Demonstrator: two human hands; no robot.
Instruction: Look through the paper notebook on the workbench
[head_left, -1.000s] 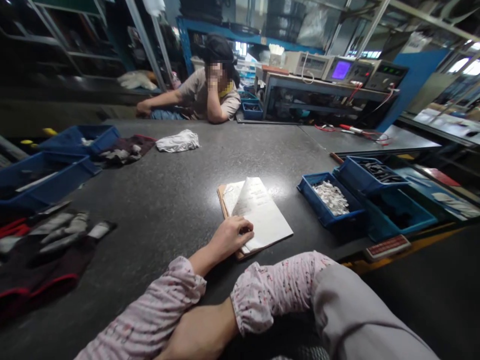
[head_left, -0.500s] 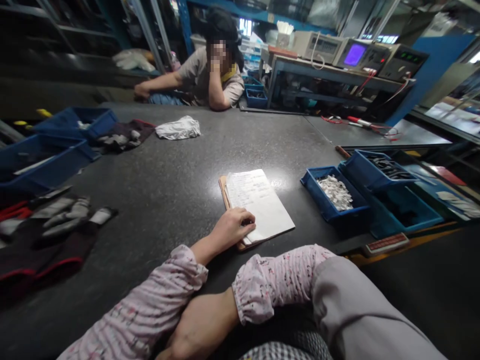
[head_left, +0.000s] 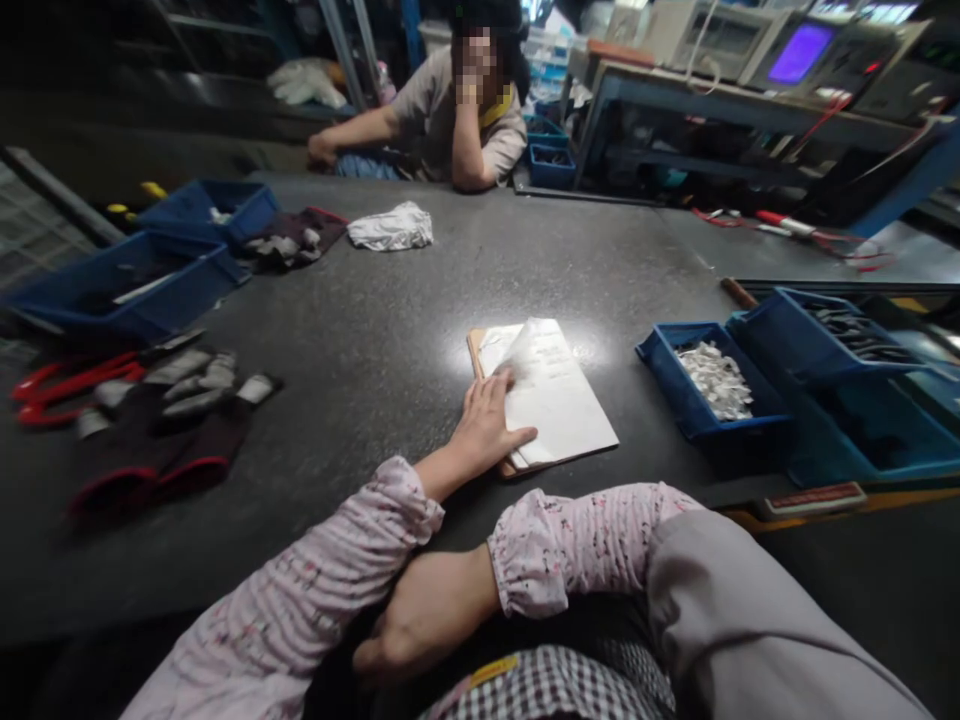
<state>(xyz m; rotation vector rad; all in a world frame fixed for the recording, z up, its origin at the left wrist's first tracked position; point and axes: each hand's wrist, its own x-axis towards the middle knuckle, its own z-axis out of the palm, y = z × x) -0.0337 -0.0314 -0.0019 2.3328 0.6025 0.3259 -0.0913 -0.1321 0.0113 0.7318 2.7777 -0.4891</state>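
My left hand [head_left: 487,425] lies flat on the left side of an open notebook [head_left: 559,400] on the dark table, fingers spread. Its fingertips touch a page that curls up, blurred, at the notebook's top. My right hand [head_left: 409,630] rests close to my body under my left forearm, with fingers loosely curled, nothing in it and its fingertips partly hidden by the pink sleeve. Both arms wear pink patterned sleeves and cross in front of me.
Right of the notebook stand a blue bin of small white parts [head_left: 709,385] and a blue bin of dark metal parts [head_left: 832,335]. At the left are dark gloves [head_left: 172,420] and blue bins [head_left: 124,285]. A white cloth [head_left: 390,227] lies near a seated person [head_left: 465,120] opposite.
My left hand has slid from the notebook's lower left corner up its left side and spread its fingers; a page now lifts. The view has tilted down and right.
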